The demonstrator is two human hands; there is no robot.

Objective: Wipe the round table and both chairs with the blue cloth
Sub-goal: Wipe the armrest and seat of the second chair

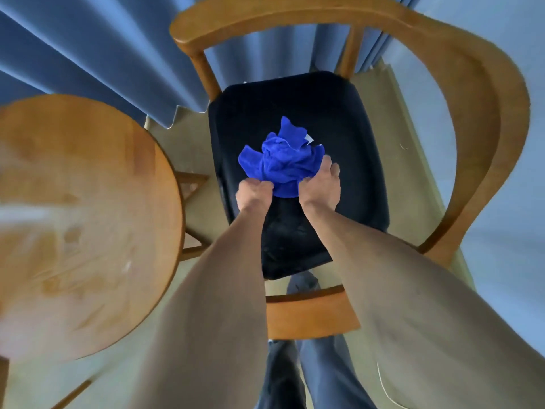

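Head view looks straight down on a wooden chair (477, 119) with a dark padded seat (339, 119), and everything else sits around that chair. Bunched in the middle of the seat lies the blue cloth (280, 160), crumpled into a loose heap with a small white tag showing at its far edge. Both hands are on it: the left hand (253, 196) has its fingers curled into the near edge of the cloth, and the right hand (321, 187) holds the near right side, its grip wrapped around the fabric with fingers reaching forward. Beside the chair, on its left, stands the round table (82, 219), its top blurred in this shot. Behind the chair hangs a blue curtain (88, 54).

As I judge it, the seat is being wiped. To do it well, the cloth would want flattening out so more of it meets the padding, then long passes from the backrest toward the front edge, pressing evenly, before moving on to the curved armrests and back rail.
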